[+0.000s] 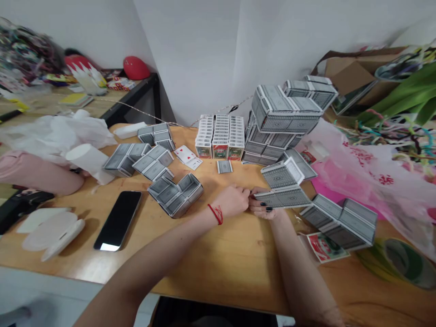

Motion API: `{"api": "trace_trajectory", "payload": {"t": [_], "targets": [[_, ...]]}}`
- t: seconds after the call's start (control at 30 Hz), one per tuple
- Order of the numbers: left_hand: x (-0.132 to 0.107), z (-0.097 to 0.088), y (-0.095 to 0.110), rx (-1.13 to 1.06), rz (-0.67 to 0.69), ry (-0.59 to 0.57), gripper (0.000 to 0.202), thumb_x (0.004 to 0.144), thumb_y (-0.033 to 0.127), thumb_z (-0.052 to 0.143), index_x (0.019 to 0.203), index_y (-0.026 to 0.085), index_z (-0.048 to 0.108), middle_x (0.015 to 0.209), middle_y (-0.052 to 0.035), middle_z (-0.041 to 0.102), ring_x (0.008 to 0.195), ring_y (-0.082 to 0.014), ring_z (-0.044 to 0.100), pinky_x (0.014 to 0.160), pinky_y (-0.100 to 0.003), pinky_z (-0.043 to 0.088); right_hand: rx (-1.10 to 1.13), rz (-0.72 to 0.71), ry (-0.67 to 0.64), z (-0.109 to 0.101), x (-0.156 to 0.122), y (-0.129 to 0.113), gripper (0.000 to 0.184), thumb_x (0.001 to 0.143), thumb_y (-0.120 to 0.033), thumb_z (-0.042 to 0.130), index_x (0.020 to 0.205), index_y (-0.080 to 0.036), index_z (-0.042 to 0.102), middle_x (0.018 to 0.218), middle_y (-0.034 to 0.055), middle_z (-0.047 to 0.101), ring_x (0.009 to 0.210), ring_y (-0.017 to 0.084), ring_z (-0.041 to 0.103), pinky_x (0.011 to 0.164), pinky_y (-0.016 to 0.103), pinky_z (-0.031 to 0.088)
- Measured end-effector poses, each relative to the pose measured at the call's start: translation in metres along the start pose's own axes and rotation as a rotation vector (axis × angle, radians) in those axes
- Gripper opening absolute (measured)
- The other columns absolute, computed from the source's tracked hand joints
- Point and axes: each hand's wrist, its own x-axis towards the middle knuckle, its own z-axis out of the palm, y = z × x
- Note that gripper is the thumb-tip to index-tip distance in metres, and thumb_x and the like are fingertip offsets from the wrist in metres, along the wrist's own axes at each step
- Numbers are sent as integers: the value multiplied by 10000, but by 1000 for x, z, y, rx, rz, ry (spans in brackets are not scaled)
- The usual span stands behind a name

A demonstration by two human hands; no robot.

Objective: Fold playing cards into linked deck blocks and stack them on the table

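Note:
My right hand [264, 208], with dark nails, grips a partly joined shape of folded playing cards [284, 190] from below and its left end. At that end my left hand [233, 200], a red string on its wrist, has its fingers closed and meets the right fingertips; what it pinches is hidden. Left of it lies a U-shaped folded-card piece [175, 195], with several similar modules [153, 162] behind. A single card [224, 166] lies face down beyond my hands, near some face-up cards [186, 156]. Another folded-card block [340, 220] sits right of my right hand.
Boxed card decks [220, 136] stand in rows at the back, beside a tall stack of card modules [272, 127]. A phone [118, 220], white paper roll [89, 161] and pink cylinder [37, 171] lie left. Plastic bags [371, 168] and a tape roll [408, 261] are right.

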Motion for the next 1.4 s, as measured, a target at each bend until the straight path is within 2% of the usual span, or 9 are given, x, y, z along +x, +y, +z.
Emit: {"api": "trace_trajectory", "payload": {"t": [0.17,0.3,0.5,0.87,0.97,1.03,1.17,1.27,1.4], "targets": [[0,-1,-6,33,70,-7,211,820,133,404,821,97,611,816,-106,595,708,-186,558,602,-328,350,108,-40,-101,0,1,1,355,844,-260,266,500,-183,310,382,-51,371,253,44,206,241,141,257],[-1,4,-8,34,49,27,209,822,135,404,782,111,608,793,-100,590,703,-177,554,612,-328,342,158,-109,-89,-1,2,3,278,807,-238,317,535,-181,332,399,-53,420,252,38,197,247,132,243],[-1,10,-13,26,69,74,205,826,133,402,753,114,592,769,-89,582,700,-172,544,603,-324,331,138,-85,-46,-3,3,1,284,806,-256,329,531,-189,311,395,-65,388,241,45,196,243,141,227],[4,11,-20,6,39,125,194,819,137,425,699,123,577,730,-68,573,689,-154,533,624,-310,340,70,-54,-104,12,1,-3,290,795,-232,322,513,-176,356,382,-53,372,252,39,167,233,141,185],[1,16,-26,-20,-83,177,191,804,149,445,668,130,577,717,-55,570,678,-148,534,630,-304,361,-3,-52,-40,14,-1,-5,285,804,-239,293,549,-170,400,375,-56,358,242,47,156,227,148,186],[-5,21,-28,-92,-246,252,187,797,171,457,669,138,589,717,-48,572,675,-139,536,625,-286,378,-50,-73,24,16,-4,-6,247,802,-228,275,669,-157,472,372,-71,351,234,54,135,224,146,175],[-16,32,-23,-468,-601,499,164,799,209,461,832,165,615,806,-30,596,654,-91,545,607,-222,422,-167,-127,142,19,-7,-8,300,790,-200,247,959,-150,490,361,-100,318,231,66,106,230,140,146],[-18,34,-17,-740,-733,646,146,770,263,513,816,163,609,785,-21,601,646,-84,551,602,-206,442,-250,-163,237,23,-7,-7,343,791,-196,234,1022,-139,481,358,-110,279,236,65,95,236,144,133],[-14,33,-16,-979,-854,738,190,718,338,571,698,152,603,676,-9,608,590,-93,542,560,-209,432,-350,-266,350,27,-4,-4,351,795,-199,277,1049,-114,504,362,-112,268,255,60,106,257,160,142]]}}
